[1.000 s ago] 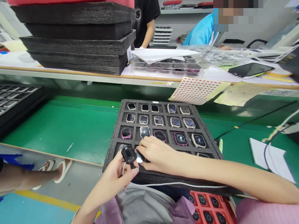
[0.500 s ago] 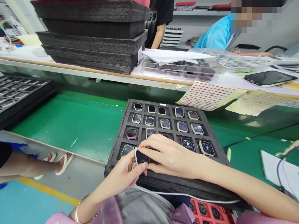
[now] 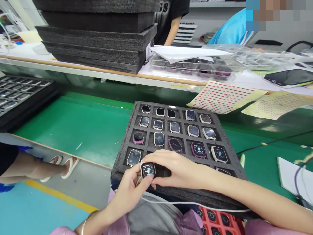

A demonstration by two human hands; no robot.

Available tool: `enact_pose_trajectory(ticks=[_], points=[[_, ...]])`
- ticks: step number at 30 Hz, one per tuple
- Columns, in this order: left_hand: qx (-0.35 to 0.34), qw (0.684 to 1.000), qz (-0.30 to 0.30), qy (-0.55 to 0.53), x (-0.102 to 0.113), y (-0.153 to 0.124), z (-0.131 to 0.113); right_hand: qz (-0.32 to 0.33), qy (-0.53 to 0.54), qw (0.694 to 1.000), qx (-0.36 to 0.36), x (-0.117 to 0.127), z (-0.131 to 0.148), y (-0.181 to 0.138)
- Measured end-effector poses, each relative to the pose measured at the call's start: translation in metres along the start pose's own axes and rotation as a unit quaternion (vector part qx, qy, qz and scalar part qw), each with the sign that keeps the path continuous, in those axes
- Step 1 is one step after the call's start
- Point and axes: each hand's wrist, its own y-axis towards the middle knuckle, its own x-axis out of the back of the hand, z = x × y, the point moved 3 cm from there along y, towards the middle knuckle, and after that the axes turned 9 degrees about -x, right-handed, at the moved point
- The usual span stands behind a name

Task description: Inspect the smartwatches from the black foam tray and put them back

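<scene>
A smartwatch (image 3: 148, 168) with a pale case and a lit dial sits between my hands, above the near edge of the black foam tray (image 3: 151, 153). My left hand (image 3: 130, 184) grips it from the left, thumb across the lower screen. Around its top edge and right side curl the fingers and thumb of my right hand (image 3: 174, 168). A white cable (image 3: 168, 201) passes by my left fingers and along the tray's front. Other watch heads lie in the tray's compartments, among them a purple one with a lit dial (image 3: 198, 149) and a dark-screened purple one (image 3: 175, 144).
Behind the tray, a shelf (image 3: 97, 74) carries stacked black foam (image 3: 97, 42), clear plastic trays and a phone (image 3: 290, 77). Sticker sheets (image 3: 225, 98) hang over its edge. Another watch tray (image 3: 22, 94) stands left. A red tray (image 3: 218, 222) is below. Other people are nearby.
The watch's screen has gone from dark to a lit dial. My right fingers have shifted slightly, uncovering more of the tray. The view has moved a little.
</scene>
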Motion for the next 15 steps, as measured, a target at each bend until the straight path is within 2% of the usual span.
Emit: enact_pose_trajectory(ticks=[8, 15], points=[[-0.007, 1.000, -0.012, 0.005, 0.0015, 0.0023, 0.0021, -0.016, -0.016, 1.000, 0.007, -0.0028, 0.0016, -0.0025], [0.002, 1.000, 0.005, -0.008, -0.0007, 0.0023, 0.0041, -0.052, -0.052, 0.997, 0.021, -0.0058, 0.0023, -0.0057]])
